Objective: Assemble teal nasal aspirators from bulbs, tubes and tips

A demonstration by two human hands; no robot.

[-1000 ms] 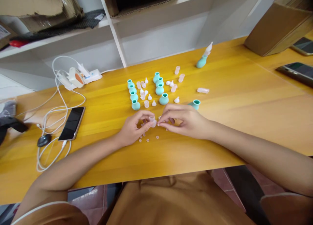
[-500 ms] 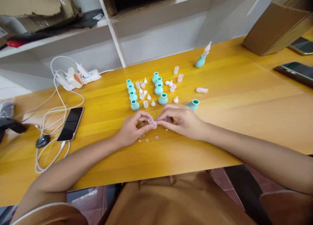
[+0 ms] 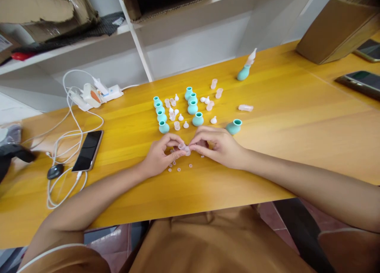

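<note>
Left of the surface's carton I count ten teal bulbs, eight loose white tips and one of three phones.

Two short files of open-necked teal bulbs stand on a yellow-brown table, white pointed tips and translucent pieces scattered beside them and small rings nearer the front edge. A clear tube lies to their right; a phone, white cables and a power strip occupy the left side, a cardboard box and two more phones the far right
</note>
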